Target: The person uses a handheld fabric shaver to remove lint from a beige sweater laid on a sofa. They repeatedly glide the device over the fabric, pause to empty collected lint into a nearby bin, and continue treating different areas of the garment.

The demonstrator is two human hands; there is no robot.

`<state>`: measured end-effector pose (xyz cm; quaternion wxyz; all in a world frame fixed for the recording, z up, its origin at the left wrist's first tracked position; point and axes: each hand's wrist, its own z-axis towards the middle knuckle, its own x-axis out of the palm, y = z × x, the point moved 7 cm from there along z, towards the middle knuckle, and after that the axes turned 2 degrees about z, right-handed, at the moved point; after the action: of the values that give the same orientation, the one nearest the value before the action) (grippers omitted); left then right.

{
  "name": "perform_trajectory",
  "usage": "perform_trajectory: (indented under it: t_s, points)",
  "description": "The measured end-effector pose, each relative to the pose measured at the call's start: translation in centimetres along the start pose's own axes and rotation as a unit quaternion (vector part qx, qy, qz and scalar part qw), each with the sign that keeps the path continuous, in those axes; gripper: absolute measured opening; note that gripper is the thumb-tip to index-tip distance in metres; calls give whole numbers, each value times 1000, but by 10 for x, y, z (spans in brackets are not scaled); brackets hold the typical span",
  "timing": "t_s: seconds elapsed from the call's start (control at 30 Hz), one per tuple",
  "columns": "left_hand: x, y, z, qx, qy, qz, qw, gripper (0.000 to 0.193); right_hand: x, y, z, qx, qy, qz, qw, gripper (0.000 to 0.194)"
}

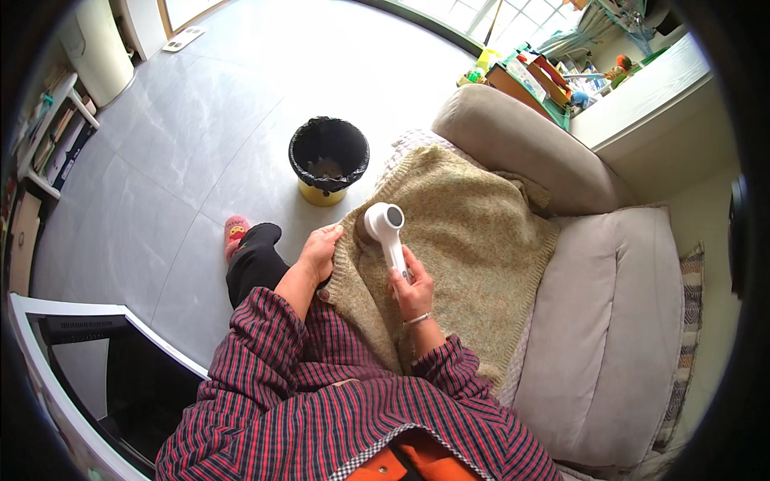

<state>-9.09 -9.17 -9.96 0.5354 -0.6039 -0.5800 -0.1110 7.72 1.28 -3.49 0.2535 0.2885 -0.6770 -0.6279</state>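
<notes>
A tan knitted cardigan (457,234) is spread over my lap and the sofa seat. Its ribbed edge is pinched in my left hand (320,249), and a dark button (323,295) shows just below. In my right hand (414,285) is the handle of a white electric fabric shaver (385,223). The shaver's round head rests on or just above the knit near that edge; its underside is hidden, so contact is unclear. A small dark round panel faces up on the head.
A yellow bin (322,193) with a black liner stands on the grey tiled floor, greyish waste inside. The sofa's armrest (529,144) and back cushion (601,337) bound the right. A white-framed dark appliance or cabinet (120,361) is at lower left. Toys and boxes (535,78) crowd the upper right.
</notes>
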Motion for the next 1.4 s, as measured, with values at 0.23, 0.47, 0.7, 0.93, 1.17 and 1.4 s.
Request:
perform_trajectory:
  t_s: [0.23,0.47,0.7,0.93,1.17,1.4]
  points:
    - [10,-4,-6,1,10,3,1000,29,16,11,12,-61,-3,-46,997,53]
    - [6,-8,-7,7,28,-14,999,30,21,10,-13,-45,17,-38,998,52]
    - [16,-11,-13,19,43,17,999,30,21,12,15,-45,-10,-23,999,53]
    - [20,-8,-54,-39,22,111,993,22,16,10,-43,5,34,-4,999,52]
    - [24,-9,-110,-55,65,353,932,24,15,18,-65,36,73,33,996,51]
    - [9,-18,-126,-34,23,323,945,34,13,34,-101,42,93,14,995,52]
